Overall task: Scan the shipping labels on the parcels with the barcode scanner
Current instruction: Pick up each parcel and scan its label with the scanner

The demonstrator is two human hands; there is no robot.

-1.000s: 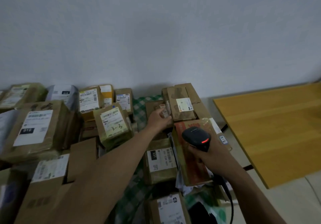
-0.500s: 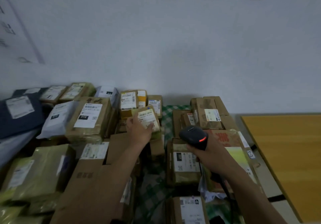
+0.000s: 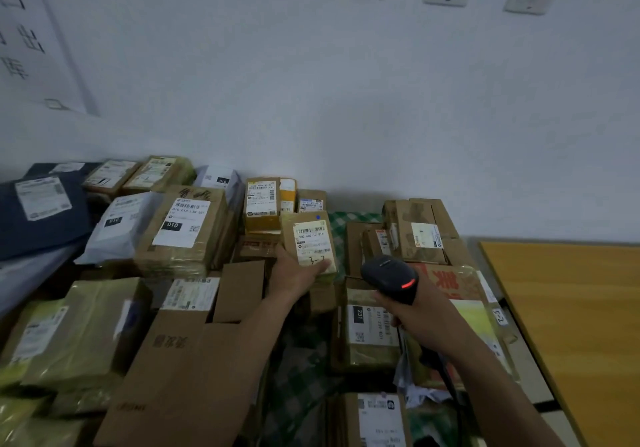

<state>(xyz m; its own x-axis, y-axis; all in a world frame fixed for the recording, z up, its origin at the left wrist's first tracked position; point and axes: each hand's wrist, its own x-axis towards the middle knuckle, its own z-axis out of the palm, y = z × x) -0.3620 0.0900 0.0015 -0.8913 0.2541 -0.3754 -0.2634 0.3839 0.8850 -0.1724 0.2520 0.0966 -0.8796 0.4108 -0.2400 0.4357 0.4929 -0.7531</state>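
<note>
Since the earlier frames the left hand [image 3: 296, 275] has been moved from the taped carton [image 3: 420, 233] at the back right to the small parcel [image 3: 308, 224] hand-marked 3-2, which stands near the middle of the pile on the checked cloth [image 3: 298, 370]. The parcel is gripped at its lower edge: the thumb is laid across the bottom of the shipping label [image 3: 313, 245], and the fingers are hidden behind the parcel, so their spread cannot be told. The label is turned up and toward the viewer, with its barcodes unobstructed. The barcode scanner [image 3: 389, 275] is held in the right hand [image 3: 420, 311], fingers curled round the handle, just to the right of the parcel and apart from it; a red indicator is lit on its rear and its cable [image 3: 446, 374] hangs below. Its head is pointed roughly toward the parcel, but no beam is seen on the label. The step in hand is judged to be the presentation of this parcel for scanning, the reading itself not yet made. The next move is judged to call for the scanner head to be aligned on the upper barcode while the parcel is kept steady and the thumb clear of the bars. Many labelled parcels are noted around it, among them the parcel marked 231 [image 3: 370, 332]. A wooden desk [image 3: 571, 308] stands at the right.
</note>
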